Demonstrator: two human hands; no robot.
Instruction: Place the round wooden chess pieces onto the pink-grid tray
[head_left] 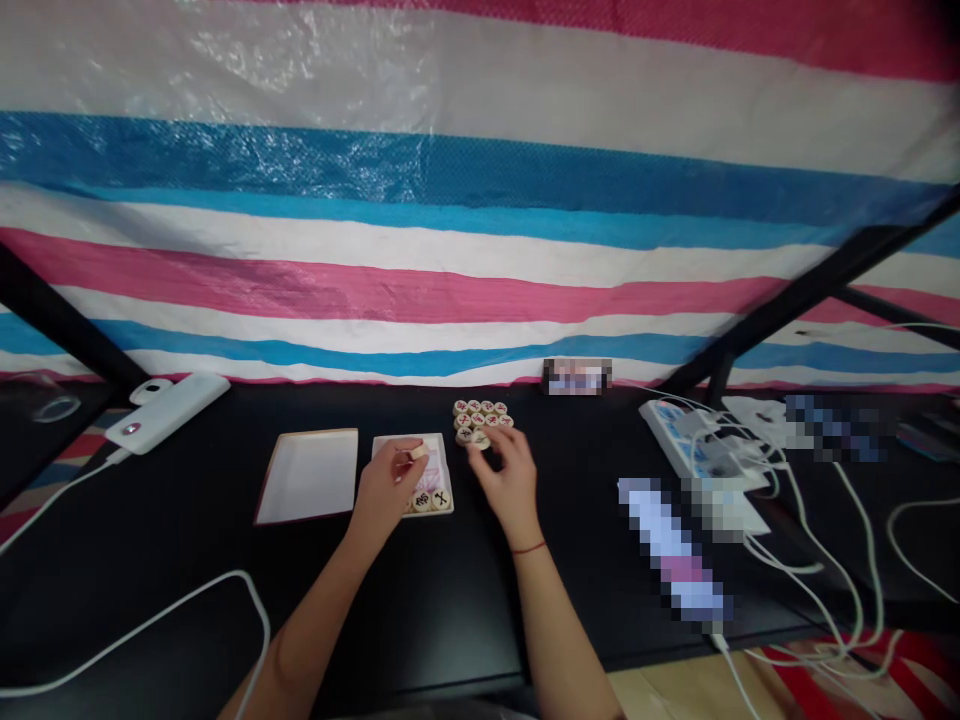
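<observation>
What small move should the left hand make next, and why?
Probably set the round piece down in the white box: the left hand holds it right over the box, where a few pieces already lie at the near edge.

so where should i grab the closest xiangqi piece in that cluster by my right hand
Pinch the closest xiangqi piece by its round rim, fingers on its left and right sides, coming from above on the near side by the right hand. It lies flat, face up, and the cluster seems packed against its far edge, leaving only that rim free.
</observation>
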